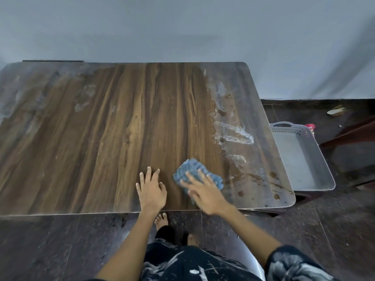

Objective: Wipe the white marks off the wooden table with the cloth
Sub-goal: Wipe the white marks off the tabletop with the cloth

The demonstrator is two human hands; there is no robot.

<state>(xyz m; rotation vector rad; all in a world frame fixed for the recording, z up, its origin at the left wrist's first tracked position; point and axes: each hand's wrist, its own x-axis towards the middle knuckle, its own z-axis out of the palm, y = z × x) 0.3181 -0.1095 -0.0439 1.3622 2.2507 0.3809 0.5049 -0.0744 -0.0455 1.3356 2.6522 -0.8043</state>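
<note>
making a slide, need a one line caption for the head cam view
Right hand presses a blue cloth on the wooden table; left hand rests flat; white marks remain.

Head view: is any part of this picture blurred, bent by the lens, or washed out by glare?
Head view: the right hand on the blue cloth is smeared by motion blur, while the left hand lies flat and sharp; the wide lens bows the table edges; a pale sheen on the right side mixes with the white marks, so their limits are hard to tell there.
</note>
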